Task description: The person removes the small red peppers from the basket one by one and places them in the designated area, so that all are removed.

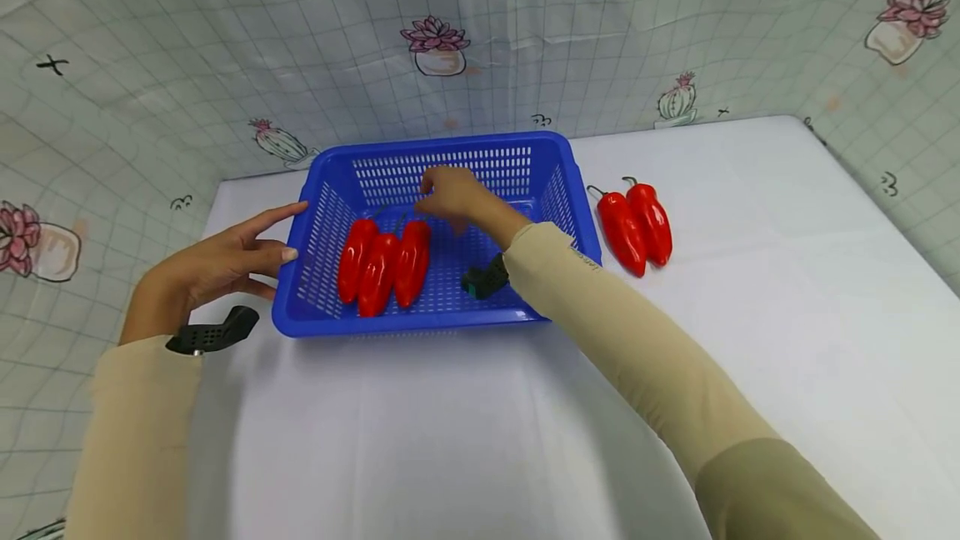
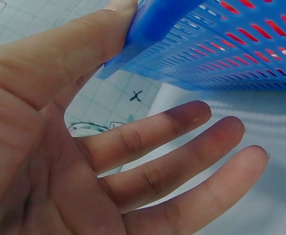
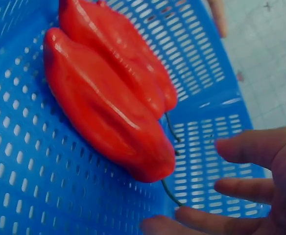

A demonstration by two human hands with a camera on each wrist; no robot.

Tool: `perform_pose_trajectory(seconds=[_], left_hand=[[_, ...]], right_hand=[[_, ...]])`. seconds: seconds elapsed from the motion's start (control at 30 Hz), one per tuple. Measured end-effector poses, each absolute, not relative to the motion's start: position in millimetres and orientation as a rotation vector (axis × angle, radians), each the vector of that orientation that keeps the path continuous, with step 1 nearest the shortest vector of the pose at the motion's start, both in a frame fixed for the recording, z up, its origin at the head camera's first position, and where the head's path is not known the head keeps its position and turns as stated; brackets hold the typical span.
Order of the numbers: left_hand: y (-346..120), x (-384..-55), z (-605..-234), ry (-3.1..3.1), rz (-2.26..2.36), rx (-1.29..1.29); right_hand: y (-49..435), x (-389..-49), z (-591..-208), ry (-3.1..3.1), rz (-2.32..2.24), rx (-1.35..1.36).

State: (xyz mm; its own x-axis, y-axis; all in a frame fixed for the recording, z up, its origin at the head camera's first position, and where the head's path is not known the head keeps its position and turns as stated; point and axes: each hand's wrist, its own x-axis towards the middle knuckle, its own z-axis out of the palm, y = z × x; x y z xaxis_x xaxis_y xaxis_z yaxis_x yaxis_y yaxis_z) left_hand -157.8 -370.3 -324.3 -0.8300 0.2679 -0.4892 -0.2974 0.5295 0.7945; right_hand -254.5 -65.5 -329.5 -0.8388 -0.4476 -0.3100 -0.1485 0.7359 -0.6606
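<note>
Currently, the right hand (image 1: 450, 194) hangs inside the blue plastic basket (image 1: 420, 324) with fingers loosely spread near three red peppers (image 1: 378, 273), the left hand (image 1: 217, 261) touches its rim with extended fingers, and two more peppers (image 1: 622, 232) lie on the white table (image 1: 450, 440).

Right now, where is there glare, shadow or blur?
Head view: glints on the red peppers, soft shadows on the white table; left wrist: the blue basket rim looks soft; right wrist: the right hand slightly blurred, sheen along the peppers.

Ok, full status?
Left hand touching blue perforated plastic basket; right hand inside, holding nothing. Three glossy red elongated peppers inside, two outside. No obstruction visible.
</note>
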Motion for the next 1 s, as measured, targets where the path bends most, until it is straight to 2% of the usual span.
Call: perform_pose_trajectory(seconds=[0.17, 0.47, 0.73, 1.0], left_hand=[[-369.6, -157.5, -321.6, 2.197, 1.29, -0.01], [-370.0, -159.0, -318.7, 2.196, 1.297, -0.011], [-369.9, -158.8, -322.4, 2.196, 1.288, -0.025], [-369.3, -158.1, -324.4, 2.192, 1.288, -0.035]], right_hand=[[-74.6, -256.6, -329.7, 2.404, -0.883, -0.368], [-79.4, -249.1, -333.4, 2.234, -0.89, -0.379], [-89.9, -243.2, -346.3, 2.339, -0.796, -0.534], [-85.5, -242.0, -342.1, 2.466, -0.657, -0.651]])
